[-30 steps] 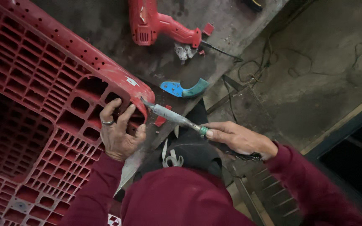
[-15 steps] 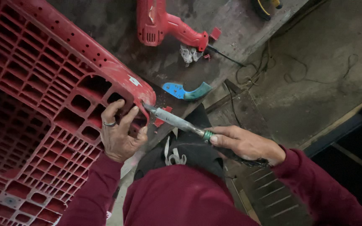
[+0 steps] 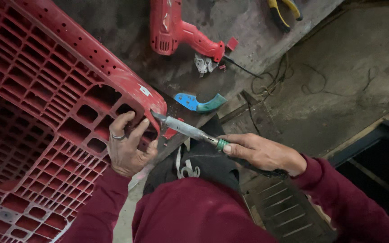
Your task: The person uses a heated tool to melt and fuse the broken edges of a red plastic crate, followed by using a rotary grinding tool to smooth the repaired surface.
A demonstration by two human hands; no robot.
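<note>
You are looking down at a stained, dark counter (image 3: 127,27) beside a rough concrete floor (image 3: 338,81). A big red plastic pallet (image 3: 37,90) lies tilted over the counter's edge. Your left hand (image 3: 127,146) has its fingers hooked into the openings at the pallet's rounded corner, clamped on the ribbing. Your right hand (image 3: 260,153) is closed around the handle of a soldering iron (image 3: 186,129), whose metal tip touches the corner's edge just beside your left fingers.

The pallet looks stiff, bulky and probably heavy; the grid openings give sure holds, better than the smooth rim. The iron looks light and rigid; judging by its kind, the metal shaft may be hot, so keep to the handle behind the green collar. On the counter lie a red electric drill (image 3: 181,31), a blue-and-green curved piece (image 3: 199,102) and yellow-handled pliers (image 3: 284,11).
</note>
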